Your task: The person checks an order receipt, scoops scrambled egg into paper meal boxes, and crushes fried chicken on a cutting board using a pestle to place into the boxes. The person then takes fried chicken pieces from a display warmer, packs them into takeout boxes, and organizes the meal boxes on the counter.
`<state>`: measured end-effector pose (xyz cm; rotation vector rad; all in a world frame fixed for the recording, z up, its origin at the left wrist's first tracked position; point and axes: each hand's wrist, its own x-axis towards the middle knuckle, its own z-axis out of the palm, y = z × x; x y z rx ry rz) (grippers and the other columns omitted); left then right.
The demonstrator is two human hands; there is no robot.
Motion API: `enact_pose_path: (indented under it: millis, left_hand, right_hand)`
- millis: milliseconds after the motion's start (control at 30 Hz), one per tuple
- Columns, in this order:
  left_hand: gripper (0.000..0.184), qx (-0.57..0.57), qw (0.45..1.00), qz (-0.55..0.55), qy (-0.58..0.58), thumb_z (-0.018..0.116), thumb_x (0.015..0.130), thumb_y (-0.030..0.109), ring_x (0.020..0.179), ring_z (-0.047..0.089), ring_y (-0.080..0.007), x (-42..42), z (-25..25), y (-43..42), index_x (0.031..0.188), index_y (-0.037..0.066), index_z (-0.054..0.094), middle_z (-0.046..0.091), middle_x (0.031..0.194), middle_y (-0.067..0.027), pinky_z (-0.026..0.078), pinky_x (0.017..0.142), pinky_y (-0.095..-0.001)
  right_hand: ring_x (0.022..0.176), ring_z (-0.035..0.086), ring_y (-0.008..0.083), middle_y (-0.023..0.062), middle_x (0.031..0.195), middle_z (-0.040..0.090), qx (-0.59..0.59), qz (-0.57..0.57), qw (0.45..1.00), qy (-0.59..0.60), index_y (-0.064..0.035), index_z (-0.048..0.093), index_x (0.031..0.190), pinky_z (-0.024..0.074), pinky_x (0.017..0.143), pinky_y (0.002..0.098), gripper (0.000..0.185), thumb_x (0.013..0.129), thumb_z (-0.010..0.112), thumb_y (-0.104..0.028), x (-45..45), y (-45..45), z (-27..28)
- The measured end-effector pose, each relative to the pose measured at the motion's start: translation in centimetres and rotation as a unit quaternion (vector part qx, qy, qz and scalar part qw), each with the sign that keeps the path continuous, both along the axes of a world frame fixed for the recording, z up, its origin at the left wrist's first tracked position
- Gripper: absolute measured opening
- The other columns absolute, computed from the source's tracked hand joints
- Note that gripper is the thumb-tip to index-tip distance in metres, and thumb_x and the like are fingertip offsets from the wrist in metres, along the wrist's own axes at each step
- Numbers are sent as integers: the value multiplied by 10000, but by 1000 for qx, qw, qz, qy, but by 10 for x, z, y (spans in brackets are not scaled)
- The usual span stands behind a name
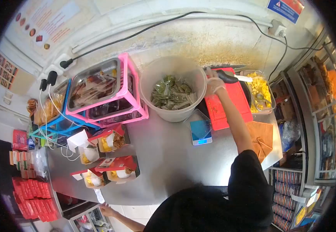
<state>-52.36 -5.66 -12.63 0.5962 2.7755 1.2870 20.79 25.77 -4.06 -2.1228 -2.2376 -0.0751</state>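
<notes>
Red cutting board (225, 110) sits right of the translucent plastic bucket (171, 115) of small green-filled packets (171, 92). Gloved right hand (213, 83) at bucket rim, over board's upper-left edge; fingers look extended, can't tell if gripping. Black-handled utensil (226, 77) just beside it. Left hand (106, 210) at table's (168, 158) front edge, near white paper slip (99, 196); can't tell if pinching.

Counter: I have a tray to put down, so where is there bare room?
Widest bare patch: the counter between boxes and scale, in front of the tub. A smaller one lies between scale and cloth. Crowded along the back: pink crates, tub, red board, with the right hand.
</notes>
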Motion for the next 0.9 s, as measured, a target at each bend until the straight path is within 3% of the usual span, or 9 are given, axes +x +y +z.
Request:
enact_pose_path:
  millis: [133,367,400,433,600,633,733,767,900]
  left_hand:
    - [609,2,996,-46,82,339,884,477,598,626,-245,35,31,21,760,-38,640,628,656,-134,500,549,-352]
    - [436,72,994,-61,63,401,907,355,609,574,-171,14,14,-7,809,-34,572,611,706,-115,485,531,-296]
    - [412,110,991,-50,62,396,912,327,626,581,-176,1,8,-9,811,-28,579,616,719,-117,480,538,-299]
    - [399,63,991,-47,110,384,918,304,621,587,-190,16,35,-1,815,-18,594,621,727,-113,475,545,-298]
    - [252,99,965,-165,176,454,873,169,917,565,-260,11,93,87,998,-9,583,599,1000,-143,418,820,-343]
    - [256,106,951,-217,194,455,874,173,974,546,-272,26,117,112,1014,-4,576,561,1087,-149,401,854,-346]
    - [276,-1,923,-304,236,472,870,196,984,539,-319,13,111,156,1041,-1,562,539,1121,-169,417,844,-365]
    - [284,-22,926,-324,191,477,868,203,984,536,-333,11,110,163,1050,0,557,538,1120,-174,427,832,-370]
    - [286,35,933,-337,118,480,872,211,940,562,-319,2,123,145,1052,2,556,549,1106,-178,454,770,-362]
  right_hand:
    - [996,510,359,195,1042,538,-59,-51,997,15,-70,584,1050,438,824,410,511,712,529,-450,-15,-4,-23]
    - [731,555,320,160,760,561,275,-143,944,112,-34,544,769,443,640,423,160,771,485,-182,2,-51,-56]
    - [638,541,242,106,680,528,226,-203,937,172,-50,516,745,439,574,344,108,788,480,-144,-12,-65,-33]
    - [573,482,132,36,650,487,268,-187,839,436,-87,484,710,396,519,242,90,796,496,-107,-41,-87,-6]
    - [617,469,89,19,703,493,113,95,599,787,-75,475,723,397,502,220,138,777,602,-76,-244,-122,92]
    - [495,468,95,32,629,497,120,39,659,742,-47,518,744,344,384,203,112,797,582,-122,-305,-118,110]
    - [620,524,118,19,714,544,-153,146,646,734,-22,562,793,436,543,256,132,717,626,-108,-450,-68,105]
    - [635,507,181,48,723,512,-80,318,695,640,-43,525,778,426,591,283,158,709,625,-143,-497,-37,76]
    - [681,557,230,95,718,558,-31,485,742,462,-56,568,781,453,633,329,201,712,622,-236,-617,17,6]
